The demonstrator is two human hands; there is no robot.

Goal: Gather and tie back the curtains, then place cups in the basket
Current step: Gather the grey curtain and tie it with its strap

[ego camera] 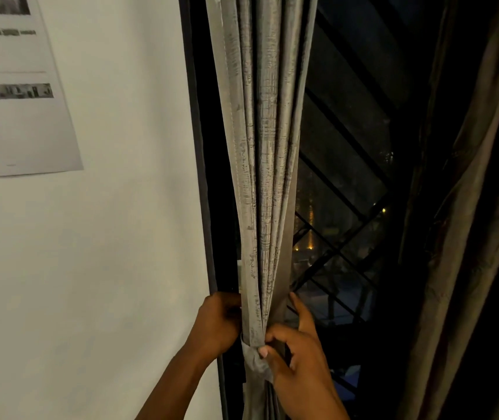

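Curtain work at the window: the grey textured fabric curtain [260, 177] is bunched into a tight column against the dark window frame [199, 177], likely so the grey fabric tie-back band [252, 356] can cinch it. The left hand [217, 322] curls round the bundle's left edge, bracing it. The right hand [296, 359] pinches the band, its fingers [264, 351] closed on the cloth, forefinger stretched up the fold. No cups or basket in sight.

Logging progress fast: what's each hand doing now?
Left hand: closed on the curtain.
Right hand: pinching the tie around it.
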